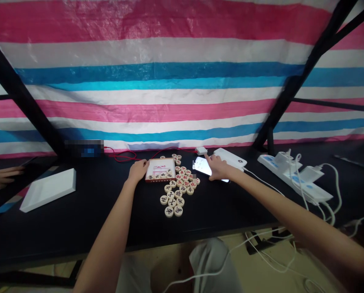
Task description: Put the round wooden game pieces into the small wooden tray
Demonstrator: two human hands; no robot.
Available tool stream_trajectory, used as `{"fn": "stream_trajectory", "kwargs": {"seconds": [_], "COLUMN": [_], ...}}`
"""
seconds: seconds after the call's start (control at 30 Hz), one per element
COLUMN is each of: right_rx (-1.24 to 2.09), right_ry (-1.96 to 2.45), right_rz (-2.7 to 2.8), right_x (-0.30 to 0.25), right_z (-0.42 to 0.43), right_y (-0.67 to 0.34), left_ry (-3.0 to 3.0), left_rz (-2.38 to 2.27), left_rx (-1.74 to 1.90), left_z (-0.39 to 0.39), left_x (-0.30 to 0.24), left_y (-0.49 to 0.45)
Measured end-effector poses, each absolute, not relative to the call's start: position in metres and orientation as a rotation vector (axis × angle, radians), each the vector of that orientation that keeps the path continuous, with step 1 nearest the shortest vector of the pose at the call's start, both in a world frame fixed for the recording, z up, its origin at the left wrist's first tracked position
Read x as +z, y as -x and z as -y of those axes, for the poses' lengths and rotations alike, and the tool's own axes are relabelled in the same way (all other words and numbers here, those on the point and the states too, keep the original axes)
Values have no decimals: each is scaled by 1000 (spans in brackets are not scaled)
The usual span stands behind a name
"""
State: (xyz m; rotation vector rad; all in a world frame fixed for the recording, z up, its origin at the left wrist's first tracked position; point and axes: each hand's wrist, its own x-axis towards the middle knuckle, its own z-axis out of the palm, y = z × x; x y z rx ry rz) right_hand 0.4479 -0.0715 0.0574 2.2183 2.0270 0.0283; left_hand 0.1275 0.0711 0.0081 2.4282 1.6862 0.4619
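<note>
My left hand [138, 170] is closed on the left side of a shallow box [147, 180] with a reddish-brown rim. Several round xiangqi pieces lie along the near side inside it, against a white inner surface with pink marks. To the right of the box, loose xiangqi pieces [178, 194] with black or red characters spread toward the near table edge. My right hand [218, 166] rests over a lit phone [202, 166], fingers apart and touching its bright screen. The phone lies on the table; part of it is hidden under the hand.
A white open tray [49, 189] stands at the left, near another person's hand [0, 178]. Behind my right hand lies a white power bank [231, 158]. A power strip [294, 177] with plugs and white cables occupies the right. A red cable [123, 156] runs along the back.
</note>
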Motion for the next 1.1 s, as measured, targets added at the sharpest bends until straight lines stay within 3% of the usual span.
{"fn": "stream_trajectory", "kwargs": {"seconds": [0.17,0.4,0.7,1.1], "right_rx": [100,-191,9,8], "right_ry": [-2356,-2495,-2495,-2701], "right_rz": [-1863,-1764,-1766,-1614], "right_x": [68,66,50,48], "right_z": [70,66,65,67], "right_y": [-497,-556,-531,-509], "left_ry": [-2425,-2405,-2421,-2436], "left_rz": [-1685,-1709,-1717,-1699], "left_rx": [466,446,437,437], "left_z": [-73,-75,-72,-72], "left_x": [7,6,9,7], "left_y": [-127,-128,-128,-127]}}
